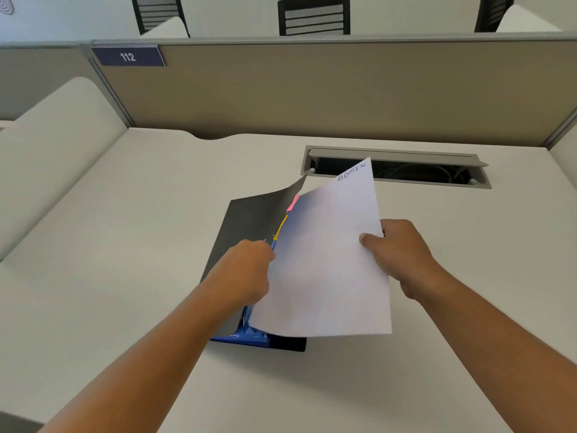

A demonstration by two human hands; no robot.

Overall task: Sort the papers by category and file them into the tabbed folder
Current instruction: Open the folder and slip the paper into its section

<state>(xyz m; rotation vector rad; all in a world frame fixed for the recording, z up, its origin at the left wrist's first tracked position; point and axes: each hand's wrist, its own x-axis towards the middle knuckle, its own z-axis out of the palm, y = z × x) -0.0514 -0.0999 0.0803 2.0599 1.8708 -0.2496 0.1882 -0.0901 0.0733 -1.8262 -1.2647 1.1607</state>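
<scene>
White paper first: our right hand (396,254) pinches a sheet (327,260) by its right edge, thumb (370,240) pressed flat on top and the other fingers curled out of sight beneath it. The sheet hangs tilted above the folder, its far corner raised toward the desk's back edge, and the word ADMIN is handwritten there (upside down from where we look).

Our left hand (249,270) sits at the sheet's left edge, knuckles bent over the tabbed side of the folder (249,220). Its fingertips are hidden under the paper, so we cannot tell what they grip, if anything.

Out from the hands, the folder lies near the middle of the desk (125,245), with its dark grey cover lifted and curling upward at its far corner. Along the opened edge we see a pink tab (293,203), then an orange tab (281,228), then a blue tab (272,245) just beside the left knuckles. Blue inner leaves show at the folder's near end, under the sheet's lower corner.

Toward the back edge, right of centre, a grey cable tray (406,157) is sunk in the desk with its lid open and cables inside. Behind it stands a beige partition (343,89) bearing a blue label (128,56) marked 112, and black chairs (313,15) show beyond
</scene>
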